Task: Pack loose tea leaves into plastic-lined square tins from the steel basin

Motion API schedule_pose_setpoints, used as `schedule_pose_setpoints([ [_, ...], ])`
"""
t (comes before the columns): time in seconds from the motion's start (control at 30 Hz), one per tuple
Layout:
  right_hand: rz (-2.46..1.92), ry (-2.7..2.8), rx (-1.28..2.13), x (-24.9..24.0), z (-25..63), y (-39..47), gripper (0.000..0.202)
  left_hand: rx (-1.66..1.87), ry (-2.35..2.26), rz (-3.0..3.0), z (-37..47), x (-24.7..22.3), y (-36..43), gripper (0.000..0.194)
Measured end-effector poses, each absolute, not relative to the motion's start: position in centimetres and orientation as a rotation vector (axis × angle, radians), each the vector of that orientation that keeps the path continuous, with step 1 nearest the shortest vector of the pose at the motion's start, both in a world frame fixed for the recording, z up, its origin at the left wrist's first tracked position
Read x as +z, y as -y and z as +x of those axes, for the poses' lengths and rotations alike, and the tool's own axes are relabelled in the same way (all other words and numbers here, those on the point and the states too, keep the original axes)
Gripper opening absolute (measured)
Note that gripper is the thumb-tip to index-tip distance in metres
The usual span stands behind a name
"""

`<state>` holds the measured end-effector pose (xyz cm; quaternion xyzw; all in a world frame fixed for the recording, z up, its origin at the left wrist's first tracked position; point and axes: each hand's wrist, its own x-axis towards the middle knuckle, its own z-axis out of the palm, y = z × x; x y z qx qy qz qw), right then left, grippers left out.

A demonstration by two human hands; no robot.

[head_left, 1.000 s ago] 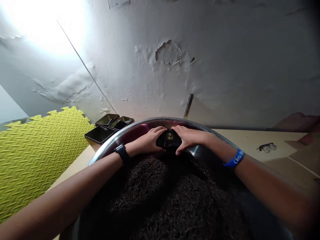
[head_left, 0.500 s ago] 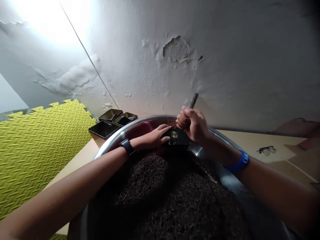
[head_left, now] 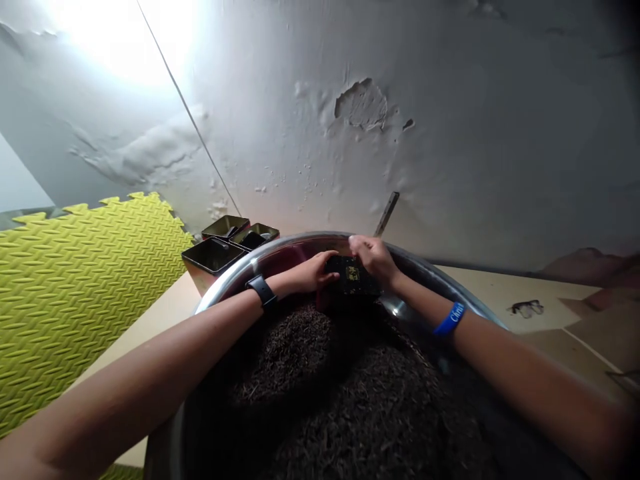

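A dark tin with gold characters on its top stands at the far inner side of a big round metal basin. Dark, dry twisted leaves that look like tea fill the basin's lower part. My left hand grips the tin's left side, thumb on the top and fingers round the back. Closed into a fist, my right hand is at the tin's right top edge. From that fist a slim dark bar sticks up; its lower end is hidden, so its kind is unclear.
Several open square tins stand left of the basin, small items inside them. A yellow foam mat leans at the left. Glasses lie on the tabletop at right. A peeling wall rises behind.
My right hand has come down and slightly left onto the tin's top edge, the bar still in it. My left hand has closed more round the tin's side.
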<state>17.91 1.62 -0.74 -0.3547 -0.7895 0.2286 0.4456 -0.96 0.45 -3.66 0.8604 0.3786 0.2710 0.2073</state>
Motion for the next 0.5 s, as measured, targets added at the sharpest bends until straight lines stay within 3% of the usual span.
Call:
schedule_pose_setpoints([
  [0.07, -0.932, 2.374, 0.244, -0.6, 19.1, -1.7, 0.047, 0.766, -1.143, 2.340, -1.0, -3.9, -0.9, 0.050],
  [0.13, -0.999, 2.696, 0.049, -0.8, 20.1, -1.6, 0.092, 0.766, -1.235, 2.321, -1.1, -4.2, -1.4, 0.044],
  [0.2, -1.103, 2.840, -0.034, -1.2, 20.6, -1.1, 0.115, 0.796, -1.298, 2.340, -1.2, -4.2, -1.6, 0.039],
  [0.37, -1.130, 2.755, -0.151, -1.1, 20.4, 1.4, 0.095, 1.135, -1.231, 2.366, -1.6, -2.0, -0.1, 0.028],
  [0.5, -1.148, 2.373, -0.087, 1.5, 21.9, 4.2, 0.085, 1.317, -1.049, 2.224, -0.7, -0.6, 2.0, 0.035],
])
